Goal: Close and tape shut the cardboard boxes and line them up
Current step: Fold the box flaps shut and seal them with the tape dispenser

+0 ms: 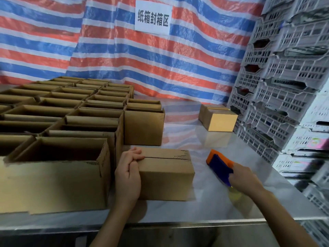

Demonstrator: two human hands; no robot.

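Left hand [128,175] clamps the near-left end of the box [165,179], fingers curled over the top edge, thumb down the side, flaps pinned flat. Right hand [243,180] is wrapped round the near end of the dispenser [220,166], out to the right of the box and apart from it, low over the counter [213,207]; whether it touches the metal I cannot tell. This looks like the taping step about to start: the flaps are down, the centre seam shows as a bare dark line, and I can see no tape on it. The next move, by my reading, calls for swinging the dispenser to one end of that seam, sticking the tape over the edge and drawing it straight along while the left hand keeps the flaps down. The box is plain brown corrugated card, matte, with ragged fluting along the far flap edge. The dispenser is hard plastic, blue body, orange nose. The counter is smooth, shiny metal, mirroring the colours behind. To the left, open boxes [62,157] stand packed side by side. A closed far box [219,118] sits well apart at the back right, beside grey slotted crates [284,86]. Behind it all hangs a crinkly red, white and blue striped tarp [142,59].
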